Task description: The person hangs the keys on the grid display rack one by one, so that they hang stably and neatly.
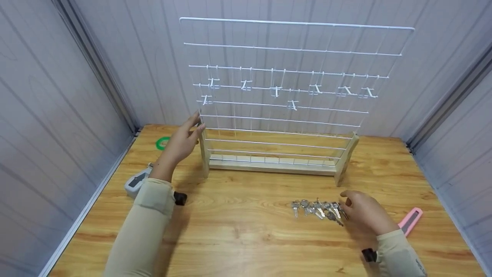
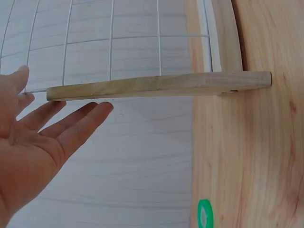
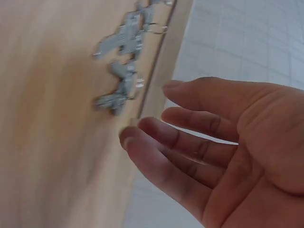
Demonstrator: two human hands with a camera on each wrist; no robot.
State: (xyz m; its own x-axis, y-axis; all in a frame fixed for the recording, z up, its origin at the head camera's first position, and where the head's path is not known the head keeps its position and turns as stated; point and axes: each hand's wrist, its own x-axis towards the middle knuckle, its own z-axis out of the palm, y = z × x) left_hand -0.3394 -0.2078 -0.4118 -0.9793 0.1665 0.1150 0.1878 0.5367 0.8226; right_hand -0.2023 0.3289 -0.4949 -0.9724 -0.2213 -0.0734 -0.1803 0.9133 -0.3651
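Note:
A white wire grid rack (image 1: 296, 23) stands upright in a wooden base (image 1: 269, 168). Several small white hooks (image 1: 293, 105) hang from its middle wires. My left hand (image 1: 180, 140) is at the rack's left wooden side post (image 2: 156, 84), its extended fingers against the post's outer side and the thumb over the wire edge. In front of the base, several silver keys (image 1: 319, 209) with rings lie in a cluster. My right hand (image 1: 363, 209) hovers beside the right end of that cluster, fingers loosely bent, and the right wrist view shows nothing between thumb and fingers (image 3: 166, 173).
A green ring (image 1: 158, 143) lies behind the left forearm, with a grey plastic tool (image 1: 134, 184) nearer the left edge. Partly behind the right wrist is a slim pink object (image 1: 411, 221). Panelled walls (image 1: 127, 57) enclose the wooden table (image 1: 238, 238) at the back and sides.

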